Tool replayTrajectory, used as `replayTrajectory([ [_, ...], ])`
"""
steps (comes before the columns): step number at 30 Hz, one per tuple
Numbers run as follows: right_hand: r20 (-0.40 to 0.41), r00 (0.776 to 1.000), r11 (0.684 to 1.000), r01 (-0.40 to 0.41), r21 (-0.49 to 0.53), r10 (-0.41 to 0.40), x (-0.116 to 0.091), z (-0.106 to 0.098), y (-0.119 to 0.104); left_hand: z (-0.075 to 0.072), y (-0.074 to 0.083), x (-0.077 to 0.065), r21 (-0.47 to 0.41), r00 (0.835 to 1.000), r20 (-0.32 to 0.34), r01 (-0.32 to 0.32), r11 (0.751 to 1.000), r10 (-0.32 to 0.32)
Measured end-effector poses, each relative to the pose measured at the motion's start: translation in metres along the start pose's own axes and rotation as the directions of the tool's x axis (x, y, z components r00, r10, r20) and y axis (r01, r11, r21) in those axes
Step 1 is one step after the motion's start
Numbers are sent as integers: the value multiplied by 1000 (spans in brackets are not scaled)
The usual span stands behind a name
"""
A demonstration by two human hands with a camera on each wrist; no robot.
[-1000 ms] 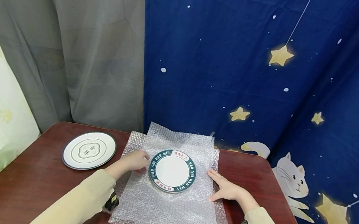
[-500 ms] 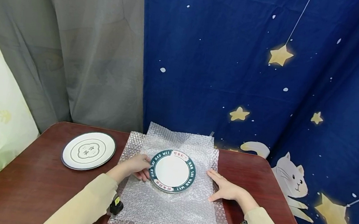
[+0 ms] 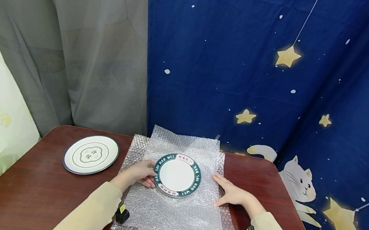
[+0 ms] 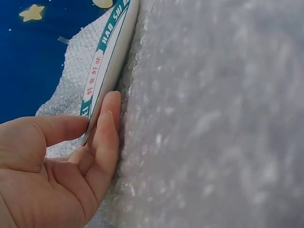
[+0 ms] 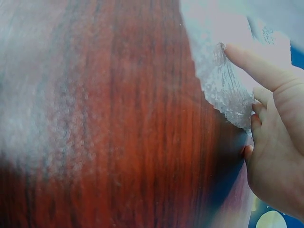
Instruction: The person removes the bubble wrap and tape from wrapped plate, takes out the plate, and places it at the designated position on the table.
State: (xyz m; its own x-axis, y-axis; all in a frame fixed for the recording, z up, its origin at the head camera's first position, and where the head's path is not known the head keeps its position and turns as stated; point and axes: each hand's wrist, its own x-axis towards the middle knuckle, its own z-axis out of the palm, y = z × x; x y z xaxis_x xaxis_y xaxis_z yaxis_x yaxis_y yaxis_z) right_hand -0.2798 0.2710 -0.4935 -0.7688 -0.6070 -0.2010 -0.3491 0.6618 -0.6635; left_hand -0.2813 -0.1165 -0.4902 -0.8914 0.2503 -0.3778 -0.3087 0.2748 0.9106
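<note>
A white plate with a green lettered rim [image 3: 177, 175] lies near the middle of the bubble wrap [image 3: 173, 219] in the head view. My left hand [image 3: 139, 173] pinches that plate's left edge. In the left wrist view the thumb is on top of the rim, the fingers [image 4: 107, 137] are beneath it, and the plate's edge [image 4: 105, 61] looks tilted. On the right, my right hand [image 3: 232, 194] rests on the wrap's right edge with its fingers spread and holds nothing. The right wrist view shows its thumb by the wrap's crinkled border [image 5: 221, 90].
A second white plate [image 3: 77, 156] with a dark blue rim and a printed emblem sits on the left of the reddish-brown table [image 3: 35, 189]. Behind the table hang a grey curtain [image 3: 102, 65] and a blue star-patterned curtain [image 3: 203, 64].
My left hand has moved right, from beside the green-rimmed plate onto its left edge, and now pinches it. The right hand has stayed in place on the wrap.
</note>
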Motion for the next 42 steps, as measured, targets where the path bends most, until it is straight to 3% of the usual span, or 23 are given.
replayTrajectory([
  [26, 20, 999, 998, -31, -55, 32, 2, -1, -5, 11, -16, 2, -135, 990, -112, -100, 986, 85],
  [42, 61, 997, 999, -48, -17, 49, 3, -9, -11, 13, -20, -1, -169, 978, -166, -151, 974, 122],
])
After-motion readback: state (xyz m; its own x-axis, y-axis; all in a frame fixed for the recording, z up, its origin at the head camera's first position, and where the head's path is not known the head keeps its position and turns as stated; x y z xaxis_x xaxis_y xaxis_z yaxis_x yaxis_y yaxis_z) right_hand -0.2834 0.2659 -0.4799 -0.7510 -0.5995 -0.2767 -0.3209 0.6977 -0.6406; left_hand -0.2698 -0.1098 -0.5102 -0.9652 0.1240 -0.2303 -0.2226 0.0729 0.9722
